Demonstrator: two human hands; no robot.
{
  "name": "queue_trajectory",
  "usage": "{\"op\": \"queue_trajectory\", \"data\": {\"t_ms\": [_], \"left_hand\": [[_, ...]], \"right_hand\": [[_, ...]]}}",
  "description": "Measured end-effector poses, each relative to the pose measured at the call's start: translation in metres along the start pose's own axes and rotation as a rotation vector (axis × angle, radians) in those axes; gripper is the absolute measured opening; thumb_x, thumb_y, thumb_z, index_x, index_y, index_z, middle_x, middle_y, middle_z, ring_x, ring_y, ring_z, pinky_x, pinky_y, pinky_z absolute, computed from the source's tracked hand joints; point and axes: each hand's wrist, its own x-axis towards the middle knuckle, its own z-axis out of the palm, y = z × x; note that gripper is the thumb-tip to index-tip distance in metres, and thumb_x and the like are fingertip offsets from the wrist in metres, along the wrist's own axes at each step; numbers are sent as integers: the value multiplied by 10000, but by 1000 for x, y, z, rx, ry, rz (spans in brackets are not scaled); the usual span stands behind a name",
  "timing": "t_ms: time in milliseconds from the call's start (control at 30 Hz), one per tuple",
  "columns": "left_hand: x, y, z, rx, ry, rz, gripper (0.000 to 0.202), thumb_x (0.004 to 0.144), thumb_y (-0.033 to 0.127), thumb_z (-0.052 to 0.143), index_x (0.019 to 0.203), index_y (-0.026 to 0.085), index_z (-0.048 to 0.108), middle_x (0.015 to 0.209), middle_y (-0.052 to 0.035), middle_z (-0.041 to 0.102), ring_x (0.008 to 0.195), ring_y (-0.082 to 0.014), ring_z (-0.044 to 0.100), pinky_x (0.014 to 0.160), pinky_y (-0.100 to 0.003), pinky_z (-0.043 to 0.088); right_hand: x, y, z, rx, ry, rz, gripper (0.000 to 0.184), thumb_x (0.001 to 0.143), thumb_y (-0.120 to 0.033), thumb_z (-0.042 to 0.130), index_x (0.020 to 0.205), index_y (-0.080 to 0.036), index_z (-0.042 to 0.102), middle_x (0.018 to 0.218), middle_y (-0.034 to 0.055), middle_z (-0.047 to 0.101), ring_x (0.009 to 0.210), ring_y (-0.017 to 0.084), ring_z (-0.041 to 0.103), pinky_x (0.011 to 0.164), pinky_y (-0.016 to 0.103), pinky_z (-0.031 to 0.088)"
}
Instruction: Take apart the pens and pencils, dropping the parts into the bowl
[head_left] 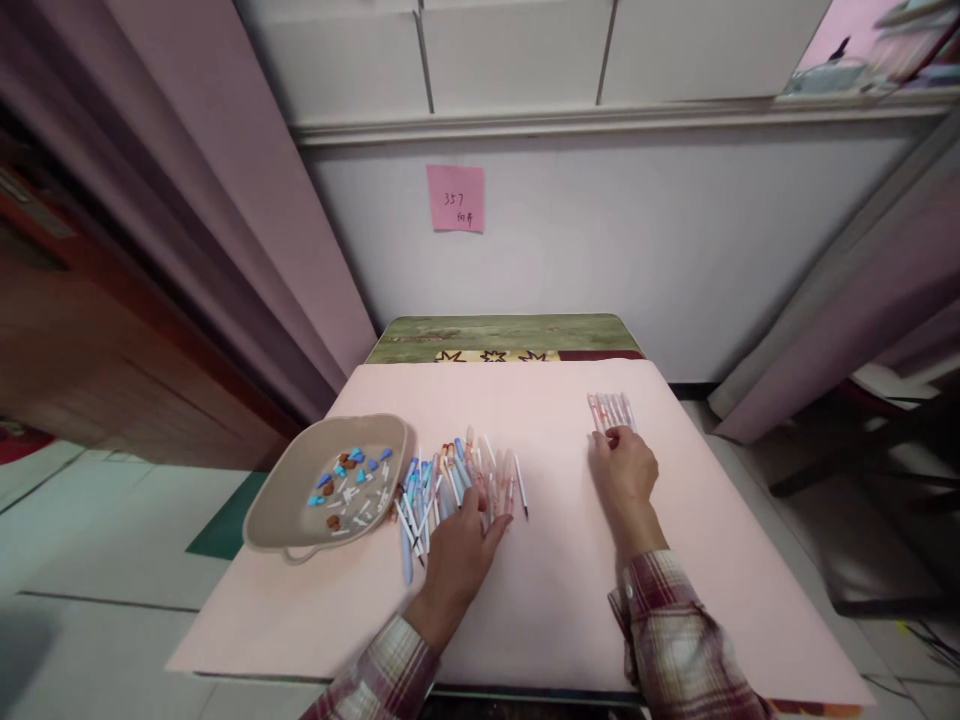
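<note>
Open and flat, the left hand [459, 545] lies with spread fingers on the near side of a loose pile of pens [442, 478], closed around nothing. The right hand [626, 475], fingers curled, touches the near ends of a short row of pens [611, 409] lying farther off to the right; whether it pinches one I cannot tell. Both work over a smooth, pale pink cover [555, 590].

The piled pens are thin, round, slick plastic barrels, clear, white and blue, lying crossed. A sideways press would likely roll or scatter them, and the tidy row could fan apart under a careless fingertip.

Just left of the pile sits a shallow beige tray [271, 535], rounded and matte, holding small blue and brown caps [351, 478]; a knock to its rim could spill them. Far beyond, a pink paper note [455, 198] sticks to the white wall.
</note>
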Motion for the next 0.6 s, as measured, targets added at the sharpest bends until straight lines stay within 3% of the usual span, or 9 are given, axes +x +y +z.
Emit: {"op": "queue_trajectory", "data": {"t_ms": [233,333,400,467,600], "left_hand": [[5,-7,-18,-144,140,-32,197,877,403,500,798,227,463,574,34,576,566,-171,572,575,-267,328],[10,-12,-28,-345,230,-64,228,826,417,572,751,218,489,522,51,539,518,-145,534,547,-250,347],[16,-13,-33,-602,239,-123,237,797,422,607,765,205,516,535,53,546,456,-114,494,484,-229,345],[27,-8,-35,-911,189,-189,256,774,417,637,831,182,554,640,21,619,426,-85,482,418,-207,331],[50,12,-33,-1342,37,-268,383,710,337,729,1009,134,601,952,-104,697,566,-100,614,441,-193,416]], "right_hand": [[7,4,1,-103,-35,34,274,828,-362,516,917,-171,692,886,128,696,793,258,634,671,333,398],[6,1,-2,-49,-28,40,293,812,-376,516,830,-162,715,795,142,699,760,270,636,675,348,410],[3,-4,-3,130,-20,27,287,779,-397,558,794,-157,715,744,126,698,716,250,634,663,333,423],[-7,-13,0,453,-95,27,302,748,-436,602,787,-152,700,703,95,694,614,199,611,594,294,426],[-44,-40,13,1062,-552,74,334,718,-492,655,727,-159,630,643,45,665,411,89,448,393,214,281]]}}
